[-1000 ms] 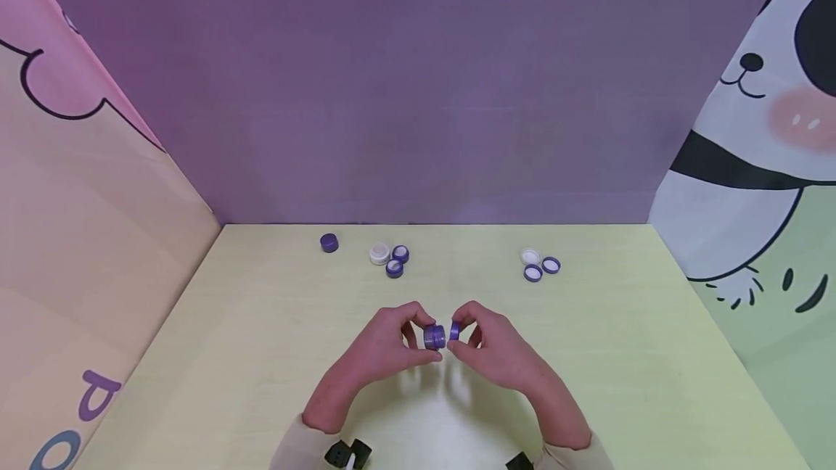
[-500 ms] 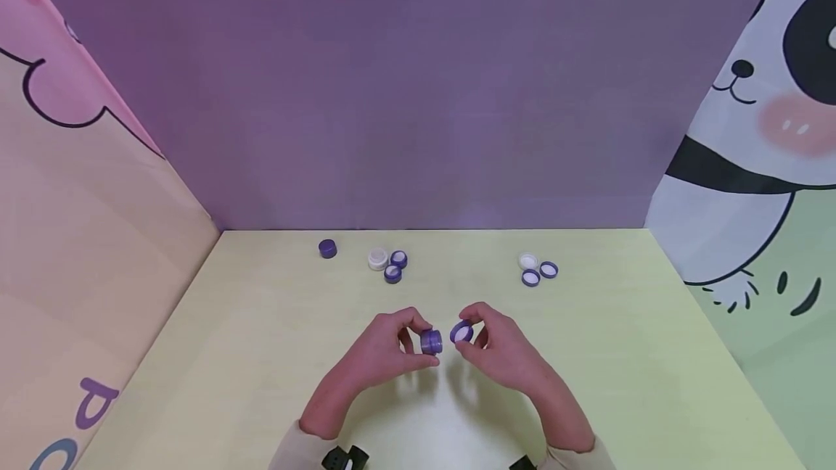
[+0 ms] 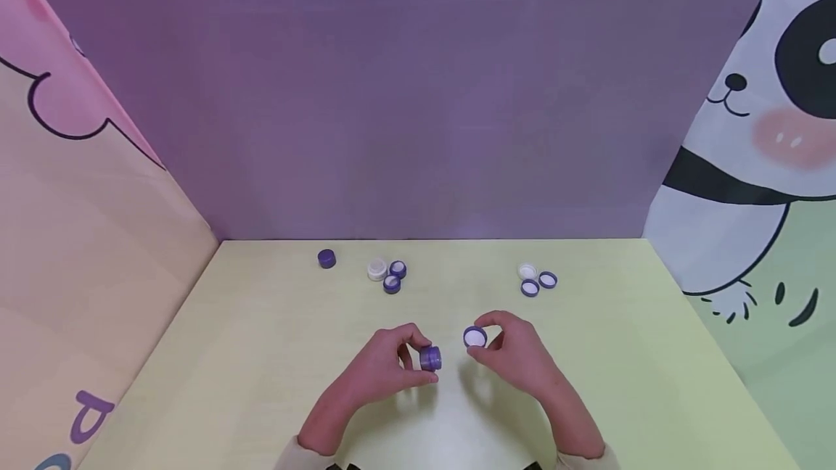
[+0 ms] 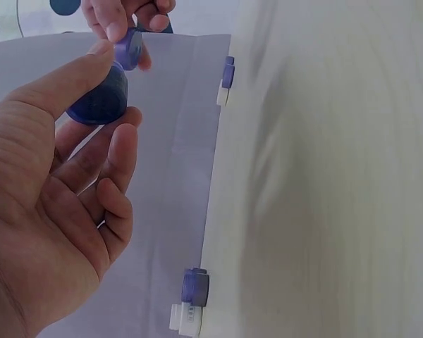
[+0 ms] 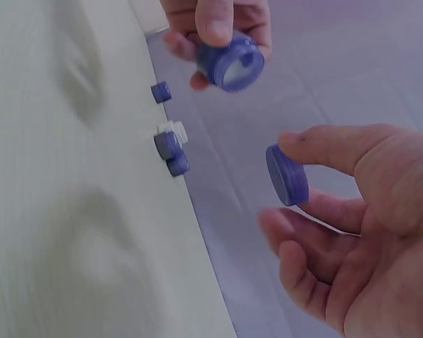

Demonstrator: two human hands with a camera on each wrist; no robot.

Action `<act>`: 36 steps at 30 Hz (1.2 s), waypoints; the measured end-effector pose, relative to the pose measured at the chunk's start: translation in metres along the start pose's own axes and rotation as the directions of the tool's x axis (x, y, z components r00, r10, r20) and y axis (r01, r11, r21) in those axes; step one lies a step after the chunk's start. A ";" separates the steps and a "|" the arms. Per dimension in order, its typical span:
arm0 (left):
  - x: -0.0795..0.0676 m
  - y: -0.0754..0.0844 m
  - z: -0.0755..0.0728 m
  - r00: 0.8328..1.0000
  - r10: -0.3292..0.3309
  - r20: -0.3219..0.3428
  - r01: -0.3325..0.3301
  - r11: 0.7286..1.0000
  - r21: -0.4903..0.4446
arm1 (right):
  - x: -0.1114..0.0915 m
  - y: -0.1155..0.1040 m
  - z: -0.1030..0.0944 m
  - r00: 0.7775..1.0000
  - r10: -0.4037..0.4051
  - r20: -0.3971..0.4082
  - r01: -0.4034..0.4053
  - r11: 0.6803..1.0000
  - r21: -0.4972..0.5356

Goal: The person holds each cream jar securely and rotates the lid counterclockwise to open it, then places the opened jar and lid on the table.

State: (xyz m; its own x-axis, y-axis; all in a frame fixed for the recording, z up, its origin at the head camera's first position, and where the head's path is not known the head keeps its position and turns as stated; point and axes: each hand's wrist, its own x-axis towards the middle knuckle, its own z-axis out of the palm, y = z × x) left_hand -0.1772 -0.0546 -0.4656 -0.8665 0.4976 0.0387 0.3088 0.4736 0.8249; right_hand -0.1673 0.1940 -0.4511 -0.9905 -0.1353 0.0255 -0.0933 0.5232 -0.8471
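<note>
Between thumb and fingers, my left hand (image 3: pixel 390 363) holds a small purple jar (image 3: pixel 430 358) tipped on its side, its open mouth facing right. My right hand (image 3: pixel 516 348) pinches a purple screw lid (image 3: pixel 474 337) by its rim, white inner face showing in the head view. Lid and jar are apart, both raised above the table. In the right wrist view the jar's mouth (image 5: pixel 241 70) is visible, and the lid (image 5: pixel 287 176) is seen from its side. The left wrist view shows the jar's dark base (image 4: pixel 102 98) in my left fingers.
On the table (image 3: pixel 274 354), at the back left, stands a closed purple jar (image 3: pixel 326 259). Right of it sit a white jar (image 3: pixel 376 269) and two purple jars (image 3: pixel 392 283). Farther right lie a white lid (image 3: pixel 527 271) and two purple lids (image 3: pixel 530 288).
The lid has come away from near the jar's mouth. My right hand has moved right and turned the lid's white inside toward the head camera. My left hand still holds the jar.
</note>
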 end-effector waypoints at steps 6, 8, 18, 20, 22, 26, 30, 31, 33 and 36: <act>-0.002 0.000 -0.001 1.000 0.002 0.003 -0.002 1.000 0.002 | 0.003 0.005 -0.010 0.996 0.029 -0.089 -0.039 0.992 -0.119; -0.002 -0.001 -0.001 1.000 -0.003 0.001 0.003 1.000 0.003 | 0.007 0.008 -0.014 0.993 0.039 -0.107 -0.055 0.987 -0.151; -0.001 -0.006 -0.002 1.000 0.008 0.014 -0.008 1.000 -0.010 | 0.026 0.030 -0.023 0.982 0.012 -0.190 -0.060 0.966 -0.253; -0.001 -0.007 -0.002 1.000 0.010 0.016 -0.010 1.000 -0.007 | 0.030 0.033 -0.022 0.975 -0.009 -0.221 -0.053 0.961 -0.271; 0.000 -0.007 -0.003 1.000 0.014 0.016 -0.014 1.000 -0.003 | 0.034 0.036 -0.020 0.965 -0.033 -0.260 -0.046 0.955 -0.294; 0.000 -0.007 -0.004 1.000 0.014 0.015 -0.014 1.000 0.003 | 0.039 0.040 -0.018 0.944 -0.061 -0.325 -0.046 0.949 -0.313; -0.002 -0.006 -0.004 1.000 0.003 0.021 -0.003 1.000 -0.006 | 0.044 0.044 -0.018 0.933 -0.059 -0.355 -0.059 0.949 -0.311; -0.002 -0.006 -0.004 1.000 0.003 0.022 -0.003 1.000 -0.007 | 0.046 0.045 -0.019 0.930 -0.060 -0.364 -0.061 0.948 -0.313; -0.002 -0.005 -0.003 1.000 0.003 0.026 -0.003 1.000 -0.009 | 0.050 0.048 -0.020 0.922 -0.068 -0.380 -0.063 0.945 -0.321; -0.002 -0.005 -0.003 1.000 0.001 0.030 -0.001 1.000 -0.011 | 0.056 0.051 -0.022 0.917 -0.075 -0.393 -0.063 0.943 -0.328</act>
State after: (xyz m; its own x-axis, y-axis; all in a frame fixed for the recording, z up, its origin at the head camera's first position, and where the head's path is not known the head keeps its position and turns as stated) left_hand -0.1782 -0.0603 -0.4682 -0.8543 0.5193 0.0227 0.3051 0.4656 0.8307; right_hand -0.2298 0.2313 -0.4815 -0.9406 0.1674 0.2953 -0.0582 0.7775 -0.6262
